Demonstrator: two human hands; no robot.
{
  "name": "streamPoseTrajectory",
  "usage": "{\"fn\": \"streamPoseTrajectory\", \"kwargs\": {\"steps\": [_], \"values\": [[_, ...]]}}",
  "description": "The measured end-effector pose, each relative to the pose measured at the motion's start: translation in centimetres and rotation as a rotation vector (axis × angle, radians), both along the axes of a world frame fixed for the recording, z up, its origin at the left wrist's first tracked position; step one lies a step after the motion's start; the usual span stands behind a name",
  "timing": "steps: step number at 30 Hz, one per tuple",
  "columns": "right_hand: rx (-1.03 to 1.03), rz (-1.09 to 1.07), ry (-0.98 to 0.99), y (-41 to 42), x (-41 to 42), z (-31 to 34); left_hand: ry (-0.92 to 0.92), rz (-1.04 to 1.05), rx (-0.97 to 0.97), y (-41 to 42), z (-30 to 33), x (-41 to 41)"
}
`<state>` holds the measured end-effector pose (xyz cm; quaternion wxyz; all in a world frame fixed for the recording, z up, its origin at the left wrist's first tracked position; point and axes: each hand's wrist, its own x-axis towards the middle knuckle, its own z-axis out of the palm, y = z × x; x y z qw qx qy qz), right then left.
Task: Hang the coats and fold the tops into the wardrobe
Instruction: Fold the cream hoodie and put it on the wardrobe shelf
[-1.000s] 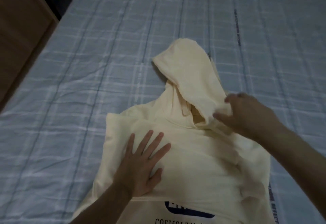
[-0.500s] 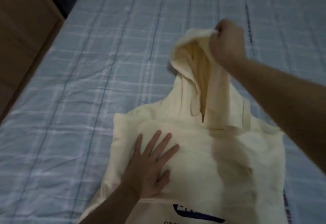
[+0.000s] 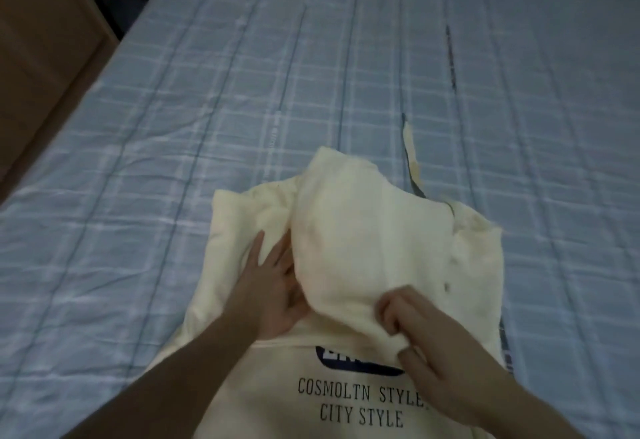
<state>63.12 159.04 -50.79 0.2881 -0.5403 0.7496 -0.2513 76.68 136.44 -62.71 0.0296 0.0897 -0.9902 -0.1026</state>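
Observation:
A cream hoodie (image 3: 346,404) with dark printed lettering lies flat on the bed, its sleeves folded in. Its hood (image 3: 363,241) is folded down over the chest, its tip near the print. My right hand (image 3: 426,338) pinches the hood's tip with curled fingers just above the dark logo. My left hand (image 3: 273,289) presses flat on the hoodie's left side, its fingertips partly under the hood's edge. A drawstring end (image 3: 412,154) sticks out beyond the hood's fold.
The bed (image 3: 173,161) carries a blue-and-white checked sheet that stretches far ahead and to both sides. A wooden furniture panel (image 3: 41,58) stands along the bed's left edge, with a dark gap behind it.
My right hand lifted the hood by its tip, then pulled it back toward me and laid it over the chest. My left hand stayed pressed on the hoodie.

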Motion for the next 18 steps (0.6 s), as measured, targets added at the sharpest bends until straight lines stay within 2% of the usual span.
{"fn": "streamPoseTrajectory", "kwargs": {"steps": [1, 3, 5, 7, 8, 9, 10, 12, 14, 16, 18], "values": [[0.13, 0.01, 0.049, 1.3, 0.3, -1.7, -0.009, 0.018, 0.009, 0.0, 0.0, 0.0], [0.25, -0.007, 0.051, 2.3, 0.3, -3.6, -0.095, 0.069, 0.014, -0.5, -0.2, -0.1], [0.274, -0.014, 0.037, 2.1, 0.4, -3.3, -0.164, 0.106, 0.086, -0.7, -0.2, -0.4], [0.247, -0.157, -0.07, 1.0, 0.5, -2.4, -0.094, 0.167, 0.28, -0.8, 1.3, -1.0], [0.22, -0.282, -0.096, 0.4, 0.3, -2.0, 0.003, 0.204, 0.431, -0.4, 2.8, -1.6], [0.19, -0.42, -0.052, -0.3, 0.0, -1.7, 0.1, 0.259, 0.672, 0.2, 4.2, -2.3], [0.19, -0.552, 0.067, -0.9, -0.5, -1.8, 0.162, 0.338, 0.992, 1.0, 5.5, -3.2], [0.298, -0.79, 0.261, -1.7, -1.5, -2.2, 0.126, 0.575, 1.598, 2.5, 7.8, -5.3], [0.52, -0.934, 0.163, -2.2, -2.1, -2.5, 0.033, 0.702, 2.017, 2.9, 8.6, -6.9], [0.645, -0.875, 0.143, -2.1, -2.0, -3.0, 0.043, 0.845, 2.184, 2.5, 9.1, -7.6], [0.524, -0.838, 0.227, -1.8, -2.4, -3.1, 0.145, 0.998, 2.151, 1.6, 9.3, -7.4]]}}
